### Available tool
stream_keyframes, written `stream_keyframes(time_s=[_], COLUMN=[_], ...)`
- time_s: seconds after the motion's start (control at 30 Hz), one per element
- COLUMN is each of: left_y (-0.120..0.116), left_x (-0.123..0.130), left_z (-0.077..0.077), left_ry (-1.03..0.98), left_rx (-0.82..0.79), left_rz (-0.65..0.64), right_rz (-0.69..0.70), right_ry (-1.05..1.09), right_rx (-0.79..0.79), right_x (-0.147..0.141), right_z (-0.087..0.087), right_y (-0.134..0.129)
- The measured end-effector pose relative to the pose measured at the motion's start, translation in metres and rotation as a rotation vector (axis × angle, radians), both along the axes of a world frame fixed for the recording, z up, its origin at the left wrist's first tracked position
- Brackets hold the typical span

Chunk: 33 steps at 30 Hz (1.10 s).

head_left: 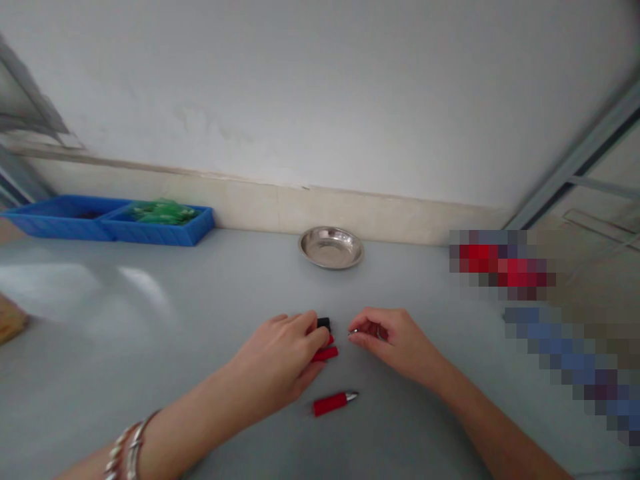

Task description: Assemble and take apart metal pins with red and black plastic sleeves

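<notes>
My left hand (295, 353) is closed around several small barrels, a black one (324, 324) and red ones (326, 354), whose ends stick out to the right of its fingers. A little to the right, my right hand (383, 337) pinches a small silvery metal piece (354, 331) between thumb and forefinger. The two hands are apart. Nearer the camera, a short red piece with a pointed silver tip (334, 403) lies on the grey table, its tip toward the right. Neither hand touches it.
A round steel dish (331, 248) stands near the wall. Blue bins (150, 231) are at the back left, one with green items (165, 212). A brownish object (11, 319) is at the left edge. Pixelated red and blue patches cover the right side.
</notes>
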<state>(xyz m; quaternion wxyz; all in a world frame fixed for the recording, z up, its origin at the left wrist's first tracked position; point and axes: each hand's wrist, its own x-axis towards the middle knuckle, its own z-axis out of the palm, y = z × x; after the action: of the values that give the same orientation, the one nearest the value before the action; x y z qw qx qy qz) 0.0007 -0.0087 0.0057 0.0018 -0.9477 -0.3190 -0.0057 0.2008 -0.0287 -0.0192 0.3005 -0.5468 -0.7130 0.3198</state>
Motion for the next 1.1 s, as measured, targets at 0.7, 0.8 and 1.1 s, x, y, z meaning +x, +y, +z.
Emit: stream_keyframes(time_s=[0.7,0.8,1.1], left_y=[-0.001,-0.001,-0.002], left_x=[0.001,0.000,0.000], left_z=[-0.003,-0.007,-0.009], left_ry=[-0.219,-0.304,-0.491], left_rx=[0.037,0.055,0.008], left_rz=[-0.007,-0.012,0.028], right_rz=[0.036,0.036,0.009], right_ry=[0.185,0.212,0.386], right_rx=[-0.085,-0.084,-0.126], right_x=[-0.003,-0.002,-0.002], right_z=[0.000,-0.001,-0.001], right_y=[-0.001,0.000,0.000])
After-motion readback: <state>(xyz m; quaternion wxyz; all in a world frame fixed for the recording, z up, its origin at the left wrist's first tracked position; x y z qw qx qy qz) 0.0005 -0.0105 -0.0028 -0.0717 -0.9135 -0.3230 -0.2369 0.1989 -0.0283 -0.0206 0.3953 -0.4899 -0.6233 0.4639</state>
